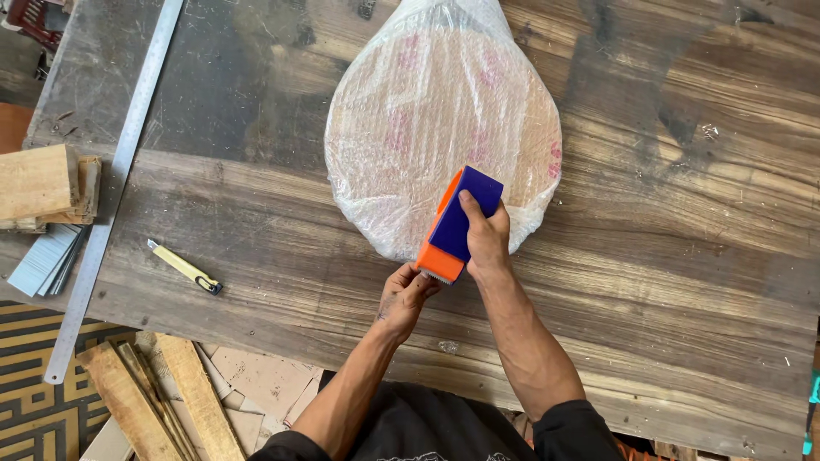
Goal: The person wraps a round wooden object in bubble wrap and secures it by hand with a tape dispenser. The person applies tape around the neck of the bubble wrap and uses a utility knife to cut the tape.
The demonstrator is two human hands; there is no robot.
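One wooden workbench (683, 282), dark and streaked, bears everything we list. Upon it, towards the far edge, one round flat object wrapped in bubble wrap (427, 111). Left of the bundle, one long steel ruler (120, 162) lying lengthwise; beyond the ruler, wood blocks (38, 183). Against the bundle's near edge, one orange and blue tape dispenser (457, 224), our right hand (487, 243) clamped round it, fingers closed on its body. At the dispenser's orange mouth, our left hand (401, 299), fingers pinched together at the tape end. Between ruler and bundle, nearer us, one yellow utility knife (184, 267).
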